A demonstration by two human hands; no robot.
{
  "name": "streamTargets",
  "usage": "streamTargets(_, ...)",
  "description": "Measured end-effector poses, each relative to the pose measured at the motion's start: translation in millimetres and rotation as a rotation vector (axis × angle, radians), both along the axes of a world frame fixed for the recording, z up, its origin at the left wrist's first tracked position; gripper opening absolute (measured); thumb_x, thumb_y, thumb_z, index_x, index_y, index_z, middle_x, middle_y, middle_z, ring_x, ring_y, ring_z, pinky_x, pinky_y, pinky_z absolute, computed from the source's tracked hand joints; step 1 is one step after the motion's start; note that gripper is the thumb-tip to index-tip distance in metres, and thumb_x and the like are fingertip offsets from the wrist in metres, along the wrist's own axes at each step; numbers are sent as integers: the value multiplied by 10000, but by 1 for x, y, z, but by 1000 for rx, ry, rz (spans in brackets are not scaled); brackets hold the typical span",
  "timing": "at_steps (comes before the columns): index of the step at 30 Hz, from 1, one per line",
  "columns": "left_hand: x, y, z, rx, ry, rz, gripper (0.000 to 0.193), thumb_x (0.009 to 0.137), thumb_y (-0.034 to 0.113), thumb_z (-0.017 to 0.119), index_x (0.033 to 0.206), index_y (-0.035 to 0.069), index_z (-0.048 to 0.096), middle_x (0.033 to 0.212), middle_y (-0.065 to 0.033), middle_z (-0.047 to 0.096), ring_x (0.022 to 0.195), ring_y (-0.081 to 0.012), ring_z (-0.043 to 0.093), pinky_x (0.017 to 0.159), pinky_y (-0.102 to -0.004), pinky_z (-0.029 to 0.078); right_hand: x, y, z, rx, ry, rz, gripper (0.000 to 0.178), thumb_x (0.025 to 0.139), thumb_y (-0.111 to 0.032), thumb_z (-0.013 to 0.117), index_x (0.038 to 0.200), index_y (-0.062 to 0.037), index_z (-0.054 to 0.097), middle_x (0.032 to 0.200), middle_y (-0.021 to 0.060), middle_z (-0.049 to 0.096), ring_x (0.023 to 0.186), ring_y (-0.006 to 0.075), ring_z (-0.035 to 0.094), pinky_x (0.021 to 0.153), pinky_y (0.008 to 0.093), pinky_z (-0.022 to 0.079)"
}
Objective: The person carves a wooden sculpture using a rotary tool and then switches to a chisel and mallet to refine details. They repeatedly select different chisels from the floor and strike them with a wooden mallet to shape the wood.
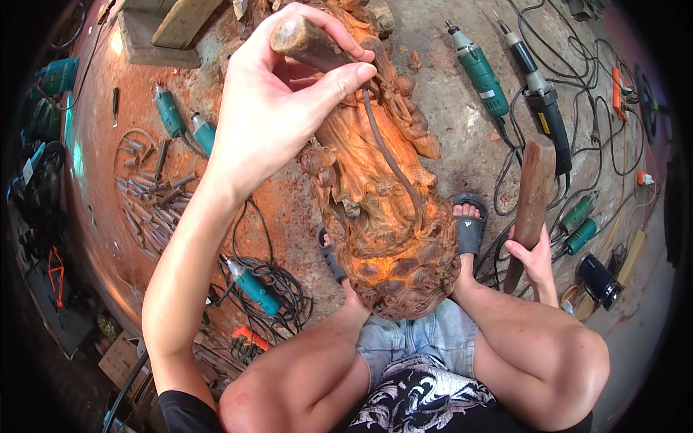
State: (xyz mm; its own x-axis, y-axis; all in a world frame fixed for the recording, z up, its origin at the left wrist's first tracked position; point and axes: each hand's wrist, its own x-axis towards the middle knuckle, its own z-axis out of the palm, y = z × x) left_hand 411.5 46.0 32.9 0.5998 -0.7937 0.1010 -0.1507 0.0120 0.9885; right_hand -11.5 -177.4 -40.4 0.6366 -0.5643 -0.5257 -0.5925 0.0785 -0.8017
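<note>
A brown and orange wood carving [357, 169] with deep, knobbly relief lies between my legs and stretches away from me. Above its far part, my left hand [267, 112] is closed around the thick wooden handle of a carving gouge [390, 155]. The gouge's long, bent metal shank runs back toward me, and its tip appears to meet the carving's near part; the cutting edge is hard to make out. Off to the right, apart from the carving, my right hand [535, 260] grips a wooden mallet [534, 187], a rough club-like bar held upright. Part of that grip is hidden behind the mallet.
Several green power tools, such as a die grinder [478, 72] and another grinder [253, 287], lie on the floor with tangled cables [289, 292]. Loose tool bits [148, 209] are piled at left. Wooden blocks [148, 43] stand far left. A dark blue cylinder [600, 278] is at right.
</note>
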Motion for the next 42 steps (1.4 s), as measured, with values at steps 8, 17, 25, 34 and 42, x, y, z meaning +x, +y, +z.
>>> streamTargets(8, 0, -4, 2, 46, -36, 26, 229, 936, -68, 733, 1105, 17, 604, 1098, -79, 701, 1096, -216, 731, 973, -335, 595, 46, -22, 55, -3, 94, 67, 785, 756, 75, 800, 1461, -18, 465, 1110, 46, 657, 1004, 117, 645, 872, 287, 544)
streamTargets(17, -4, -13, 13, 167, -55, 98, 179, 929, 20, 782, 1023, 59, 634, 946, 9, 688, 932, -63, 683, 842, -231, 564, 121, -81, 149, -453, -182, 264, 905, 786, 65, 766, 1584, -16, 347, 1238, 111, 629, 1036, 146, 619, 844, 273, 519)
streamTargets(25, -6, -12, 15, 170, 65, 48, 181, 932, -47, 742, 1030, 42, 619, 998, -27, 677, 982, -98, 684, 880, -262, 575, 203, -63, 212, -553, -334, 361, 938, 838, 55, 787, 1632, -39, 296, 1154, 128, 670, 914, 120, 652, 710, 239, 546)
streamTargets(34, 1, -2, 5, 105, 57, -43, 204, 919, -89, 723, 1009, 46, 598, 1009, -39, 678, 1022, -124, 682, 958, -301, 560, 223, -44, 209, -545, -370, 368, 954, 831, 11, 813, 1633, -37, 296, 1170, 108, 650, 906, 105, 618, 724, 226, 527)
streamTargets(42, -8, -20, 18, 175, 29, 31, 145, 923, -40, 733, 980, 33, 622, 965, -11, 663, 940, -77, 645, 846, -257, 543, 259, -31, 217, -1296, -527, 633, 737, 825, 79, 761, 1509, -39, 512, 1146, 89, 698, 926, 196, 679, 826, 320, 574)
